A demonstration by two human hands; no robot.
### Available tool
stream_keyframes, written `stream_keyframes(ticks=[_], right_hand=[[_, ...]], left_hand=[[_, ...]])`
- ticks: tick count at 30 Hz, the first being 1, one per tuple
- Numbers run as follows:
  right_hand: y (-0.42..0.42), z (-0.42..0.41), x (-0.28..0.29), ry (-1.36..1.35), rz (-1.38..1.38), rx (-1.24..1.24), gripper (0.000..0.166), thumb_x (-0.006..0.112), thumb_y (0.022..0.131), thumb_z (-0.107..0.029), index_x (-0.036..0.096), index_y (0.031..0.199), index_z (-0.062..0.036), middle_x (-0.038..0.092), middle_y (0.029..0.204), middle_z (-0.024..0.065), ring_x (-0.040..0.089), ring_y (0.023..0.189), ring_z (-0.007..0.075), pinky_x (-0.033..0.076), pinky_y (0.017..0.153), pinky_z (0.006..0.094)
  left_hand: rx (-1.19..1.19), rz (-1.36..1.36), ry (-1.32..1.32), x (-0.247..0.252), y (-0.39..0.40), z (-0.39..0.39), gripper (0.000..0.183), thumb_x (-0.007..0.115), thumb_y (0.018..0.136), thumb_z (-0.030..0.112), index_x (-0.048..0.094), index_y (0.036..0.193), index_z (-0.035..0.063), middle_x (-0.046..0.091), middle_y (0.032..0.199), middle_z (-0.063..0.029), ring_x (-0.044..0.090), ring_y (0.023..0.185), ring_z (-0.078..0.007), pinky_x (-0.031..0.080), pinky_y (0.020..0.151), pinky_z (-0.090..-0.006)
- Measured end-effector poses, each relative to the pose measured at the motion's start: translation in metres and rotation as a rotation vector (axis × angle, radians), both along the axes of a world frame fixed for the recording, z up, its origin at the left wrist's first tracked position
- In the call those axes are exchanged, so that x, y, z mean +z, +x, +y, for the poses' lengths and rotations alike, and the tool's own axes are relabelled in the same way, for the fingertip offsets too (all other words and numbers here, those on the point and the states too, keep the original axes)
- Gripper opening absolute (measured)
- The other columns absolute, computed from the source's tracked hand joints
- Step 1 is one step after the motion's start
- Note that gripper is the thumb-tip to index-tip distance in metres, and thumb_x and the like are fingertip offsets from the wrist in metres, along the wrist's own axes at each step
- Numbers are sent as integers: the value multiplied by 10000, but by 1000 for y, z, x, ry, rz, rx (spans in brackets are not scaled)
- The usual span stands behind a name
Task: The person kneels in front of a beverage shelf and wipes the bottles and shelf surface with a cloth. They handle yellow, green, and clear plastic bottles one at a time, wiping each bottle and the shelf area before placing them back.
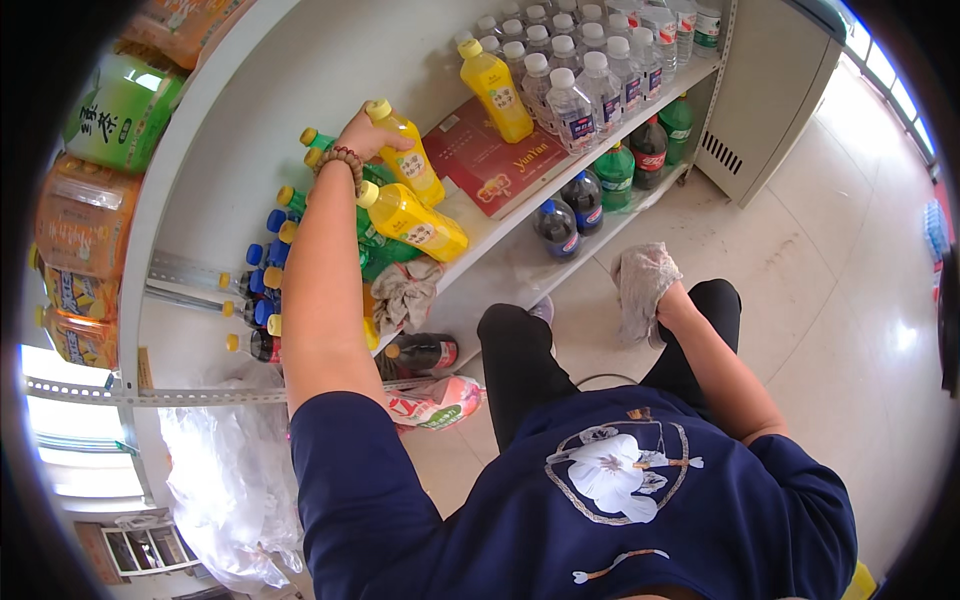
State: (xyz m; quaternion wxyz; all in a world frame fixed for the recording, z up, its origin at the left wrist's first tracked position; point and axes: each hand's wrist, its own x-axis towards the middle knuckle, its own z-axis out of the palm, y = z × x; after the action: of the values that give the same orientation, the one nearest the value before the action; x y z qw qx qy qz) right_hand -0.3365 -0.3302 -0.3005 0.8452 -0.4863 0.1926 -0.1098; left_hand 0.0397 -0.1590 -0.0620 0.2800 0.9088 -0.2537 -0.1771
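My left hand [361,135], with a beaded bracelet at its wrist, grips a yellow drink bottle [411,161] near the neck from its far left side. That bottle stands on the white metal shelf [461,262]. Another yellow bottle [420,225] is just in front of it, close to the shelf edge, and a third yellow bottle [499,94] stands on a flat red box [480,161] to the right. Down by my knee, my right hand [670,300] holds a crumpled grey-white cloth [645,281], which hides most of the fingers.
Clear water bottles [589,94] crowd the shelf's right end. Green and blue-capped bottles [274,247] stand left, partly behind my arm. A bunched rag [405,292] lies at the shelf edge. Large soda bottles [559,229] line the lower shelf. A beige cabinet [772,105] stands beside the shelving.
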Motion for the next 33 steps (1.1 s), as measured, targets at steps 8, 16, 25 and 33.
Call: stream_keyframes(ticks=[8,16,25,33], right_hand=[[2,-1,-1,198,135,-42,32,549,879,-113,563,908,-109,564,810,6,560,741,113,477,603,281],[-1,1,-3,227,105,-78,84,546,888,-160,548,966,-127,578,843,12,585,737,132,492,595,296],[6,1,3,144,47,11,153,611,844,-225,603,888,-79,602,747,54,595,599,175,510,509,338],[12,-1,23,167,73,17,69,620,818,-123,601,858,-70,605,789,33,591,688,142,495,580,302]], left_hand=[[81,230,49,-7,31,22,566,748,720,125,438,1193,105,569,1115,-84,571,1047,-229,501,838,-424],[-21,148,359,29,12,19,399,732,728,150,540,1069,72,588,1053,-73,596,963,-219,504,831,-423],[-318,-388,385,25,29,-39,707,752,680,341,489,1242,1,543,1215,-169,522,1125,-264,413,957,-317],[-26,-70,-480,-104,30,-122,775,819,653,201,388,1256,-26,522,1214,-166,525,1111,-241,409,968,-351]])
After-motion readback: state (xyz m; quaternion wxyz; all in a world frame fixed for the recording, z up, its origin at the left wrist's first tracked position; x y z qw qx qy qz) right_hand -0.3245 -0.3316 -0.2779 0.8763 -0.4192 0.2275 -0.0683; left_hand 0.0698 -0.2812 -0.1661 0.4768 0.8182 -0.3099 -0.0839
